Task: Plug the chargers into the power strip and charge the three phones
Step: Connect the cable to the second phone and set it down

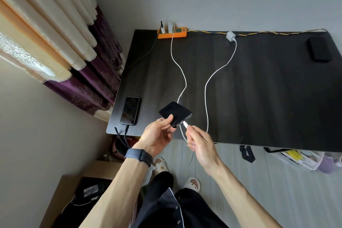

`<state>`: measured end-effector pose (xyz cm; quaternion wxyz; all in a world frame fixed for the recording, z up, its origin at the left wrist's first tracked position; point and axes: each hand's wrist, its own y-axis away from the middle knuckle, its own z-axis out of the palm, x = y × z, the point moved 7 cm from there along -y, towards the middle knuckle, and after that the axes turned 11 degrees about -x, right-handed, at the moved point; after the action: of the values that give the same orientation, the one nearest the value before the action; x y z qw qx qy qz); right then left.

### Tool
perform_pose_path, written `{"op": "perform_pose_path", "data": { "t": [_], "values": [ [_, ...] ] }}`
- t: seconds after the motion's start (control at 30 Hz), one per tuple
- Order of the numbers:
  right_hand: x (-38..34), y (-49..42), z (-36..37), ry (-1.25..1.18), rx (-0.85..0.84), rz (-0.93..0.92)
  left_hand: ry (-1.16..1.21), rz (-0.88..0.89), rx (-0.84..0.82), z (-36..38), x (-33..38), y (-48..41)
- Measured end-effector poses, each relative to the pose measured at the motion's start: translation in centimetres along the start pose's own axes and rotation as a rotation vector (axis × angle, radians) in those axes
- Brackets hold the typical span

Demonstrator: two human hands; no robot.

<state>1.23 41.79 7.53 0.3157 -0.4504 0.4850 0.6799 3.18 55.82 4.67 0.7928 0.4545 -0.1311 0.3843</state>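
Above the bench's (259,89) 7 o'clock edge, the left hand (157,135) is gripping the phone (175,113) while the right hand (199,144) is pinching the plug (185,125) at its 5 o'clock corner; steadying the phone and pushing straight is looking wise.

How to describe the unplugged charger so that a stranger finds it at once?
Along the far edge of the dark table lies an orange power strip. Right of it, a white charger block lies loose on the tabletop; the other chargers stand in the strip.

Hands (157,135) on phone (175,112) and plug (185,125)
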Motion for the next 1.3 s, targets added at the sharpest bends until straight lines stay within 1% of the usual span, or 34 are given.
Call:
{"op": "perform_pose_path", "data": {
  "t": [0.23,0.37,0.57,0.7,0.9,1.03,1.13,1.3],
  "values": [
    [1.1,0.9,-0.2,-0.089,0.058,0.094,-0.082,0.038,-0.077,0.3,-0.2,0.4],
    [1.7,1.4,0.0,-0.123,0.075,0.102,-0.177,0.065,-0.136,1.4,-0.4,0.9],
    [1.5,2.0,-0.4,-0.229,0.106,0.006,-0.109,0.054,-0.065,1.1,-0.5,0.7],
    [1.2,1.9,-0.4,-0.203,0.081,-0.017,-0.130,0.054,-0.076,1.1,-0.5,0.6],
    [1.4,1.9,-1.0,-0.203,0.092,-0.010,-0.137,0.053,-0.112,1.9,-1.0,0.2],
    [1.6,1.9,-1.7,-0.162,0.146,0.006,-0.156,0.081,-0.127,2.4,-1.0,0.0],
    [1.9,2.2,-2.0,-0.093,0.200,0.029,-0.193,0.143,-0.087,2.5,-0.9,0.1],
    [2.4,2.0,-1.8,-0.065,0.207,0.072,-0.377,0.237,-0.007,2.5,0.2,0.9]
  ]
}}
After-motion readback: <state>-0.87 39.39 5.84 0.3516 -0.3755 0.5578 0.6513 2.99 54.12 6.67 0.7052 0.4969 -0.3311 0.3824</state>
